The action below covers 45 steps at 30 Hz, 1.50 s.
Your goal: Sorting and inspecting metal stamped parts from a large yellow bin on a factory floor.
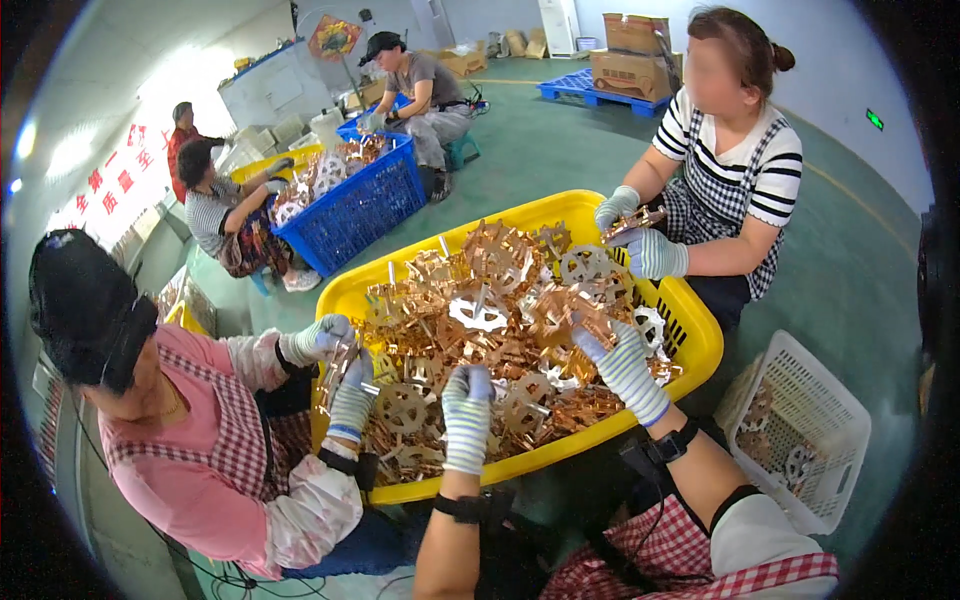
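2 gloved hands over the yellow crate (690,325): left hand (467,415) fingers curled on copper parts (500,330) near its front edge; right hand (622,365) fingers apart, further in.

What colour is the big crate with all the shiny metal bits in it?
The big crate is bright yellow, seen best in the head view, where both gloved hands reach into it.

Striped knit gloves on left hand (467,412) and right hand (625,367); black wrist straps, cable; red-checked apron.

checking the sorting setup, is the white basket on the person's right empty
No, the white basket on the floor already holds a few copper-coloured metal pieces seen through its mesh wall.
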Motion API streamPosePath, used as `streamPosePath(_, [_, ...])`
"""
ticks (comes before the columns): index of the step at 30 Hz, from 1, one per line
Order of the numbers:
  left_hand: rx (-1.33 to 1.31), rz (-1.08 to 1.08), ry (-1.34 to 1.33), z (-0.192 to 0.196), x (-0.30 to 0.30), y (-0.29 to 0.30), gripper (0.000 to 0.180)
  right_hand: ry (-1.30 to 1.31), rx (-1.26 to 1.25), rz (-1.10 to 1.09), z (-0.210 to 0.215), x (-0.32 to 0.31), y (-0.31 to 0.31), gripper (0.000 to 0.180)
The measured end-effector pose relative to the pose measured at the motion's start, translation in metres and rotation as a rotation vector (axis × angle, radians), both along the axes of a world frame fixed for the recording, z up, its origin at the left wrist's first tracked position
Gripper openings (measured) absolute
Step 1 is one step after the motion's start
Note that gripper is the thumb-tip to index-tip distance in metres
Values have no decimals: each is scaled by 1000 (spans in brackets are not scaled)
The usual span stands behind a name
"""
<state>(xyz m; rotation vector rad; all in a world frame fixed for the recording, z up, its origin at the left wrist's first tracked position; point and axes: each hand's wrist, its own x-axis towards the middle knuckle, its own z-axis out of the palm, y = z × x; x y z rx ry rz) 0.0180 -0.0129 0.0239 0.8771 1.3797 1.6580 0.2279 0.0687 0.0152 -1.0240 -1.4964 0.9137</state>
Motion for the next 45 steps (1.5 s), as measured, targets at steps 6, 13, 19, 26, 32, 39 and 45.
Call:
streamPosePath(6, [-25, 13, 137, -6, -1, 11, 30, -17, -73, 270, 1, -22, -30, 32])
streamPosePath(13, [-137, -129, -211, 8, -7, 5, 20, -451, 200, 210, 24, -24, -45, 34])
streamPosePath(19, [32, 55, 619, 3, -6, 1, 17, -287, 7, -53, 12, -23, -21, 43])
streamPosePath(26, [-21, -41, 293, -3, -7, 4, 32, -483, 264, 206, -2, -22, -34, 36])
streamPosePath(32, [18, -44, 331, -2, -5, 1, 31, -506, 209, 220, 2, -29, -41, 36])
streamPosePath(39, [-89, 74, 929, 7, 2, 0, 41, -419, -7, 71, -5, -10, -8, 47])
streamPosePath(45, [96, -112, 1105, 12, 2, 1, 42, -525, 65, 329, 16, -19, -28, 48])
